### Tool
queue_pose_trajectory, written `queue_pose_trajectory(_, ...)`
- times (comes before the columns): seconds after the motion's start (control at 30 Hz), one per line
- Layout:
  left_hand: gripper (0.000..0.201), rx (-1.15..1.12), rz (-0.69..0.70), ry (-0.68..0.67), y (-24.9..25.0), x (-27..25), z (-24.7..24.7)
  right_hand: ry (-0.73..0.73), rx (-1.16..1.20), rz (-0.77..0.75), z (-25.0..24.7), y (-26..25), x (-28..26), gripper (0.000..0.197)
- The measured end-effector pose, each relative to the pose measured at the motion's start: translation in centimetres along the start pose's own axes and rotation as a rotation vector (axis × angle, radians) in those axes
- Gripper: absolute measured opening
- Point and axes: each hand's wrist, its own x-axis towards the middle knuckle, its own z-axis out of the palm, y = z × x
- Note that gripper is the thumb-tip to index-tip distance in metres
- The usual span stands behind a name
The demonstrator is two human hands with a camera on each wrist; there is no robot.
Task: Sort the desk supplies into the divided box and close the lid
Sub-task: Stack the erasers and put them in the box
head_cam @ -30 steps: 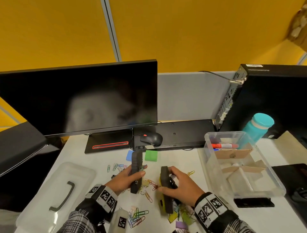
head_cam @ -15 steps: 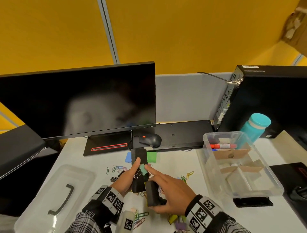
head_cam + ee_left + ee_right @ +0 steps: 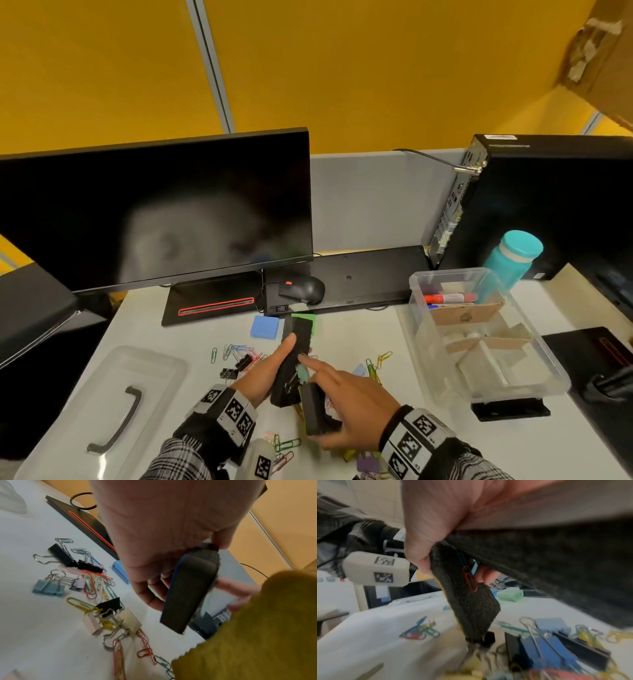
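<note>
- Hands meet over the middle of the white desk (image 3: 356, 339): the left hand (image 3: 267, 373) grips a long black felt eraser with a blue back (image 3: 294, 356), thumb along its upper face and fingers curled under, its far end tilted up toward the mouse (image 3: 301, 288).
- Clips cling to the felt face of that eraser; a pale green binder clip (image 3: 302, 371) sits there just by the right index fingertip.
- The right hand (image 3: 349, 411) clasps a second black eraser with a yellow back (image 3: 313, 411), index finger stretched out to the first eraser; a red paper clip (image 3: 470, 579) sticks to its felt in the right wrist view.
- Paper clips and binder clips (image 3: 80, 574) lie scattered on the desk left of and under both hands, with more past the right hand (image 3: 375, 366).
- A blue sticky-note pad (image 3: 263, 326) and a green one (image 3: 305, 318) lie near the monitor base (image 3: 209, 301), the green one partly hidden by the lifted eraser.
- The divided box (image 3: 486, 342) stands open at the right, well apart from the hands, cardboard partitions inside; a red marker (image 3: 448, 297) lies in its far compartment. Bare desk runs between the clips and its near wall.
- The lid (image 3: 102, 411), handle up, lies at the left front edge of the desk.
- A teal bottle (image 3: 513, 257) and the computer tower (image 3: 548, 205) stand close behind the box; the keyboard (image 3: 346, 277) leans at the back.
</note>
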Motion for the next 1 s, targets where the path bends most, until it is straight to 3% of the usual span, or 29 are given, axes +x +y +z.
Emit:
queue_pose_trajectory(0.1,0.052,-0.034,0.038,0.091,0.1,0.2,-0.4,-0.115,-0.019,0.021,0.6,0.6,-0.4,0.09)
queue_pose_trajectory(0.2,0.048,-0.031,0.031,0.107,0.6,0.2,-0.9,-0.098,-0.009,0.059,0.0,0.8,-0.5,0.091)
queue_pose_trajectory(0.33,0.043,-0.017,0.035,0.082,0.8,0.1,-0.8,0.023,-0.039,-0.003,-1.2,0.0,0.5,0.063)
queue_pose_trajectory(0.4,0.042,-0.02,0.029,0.038,0.9,0.0,-0.5,0.042,-0.059,-0.01,-1.3,-0.2,0.9,0.058)
queue_pose_trajectory(0.67,0.056,-0.128,0.067,0.069,1.6,0.0,-1.0,-0.073,-0.027,0.011,0.0,1.0,0.2,0.081)
queue_pose_trajectory(0.87,0.052,-0.099,0.084,0.028,1.2,0.1,-0.6,0.11,-0.043,-0.028,-1.2,0.5,0.5,0.063)
queue_pose_trajectory(1.0,0.047,0.037,0.149,0.003,1.5,0.0,-0.9,0.293,0.278,0.064,-2.3,0.8,0.6,0.067)
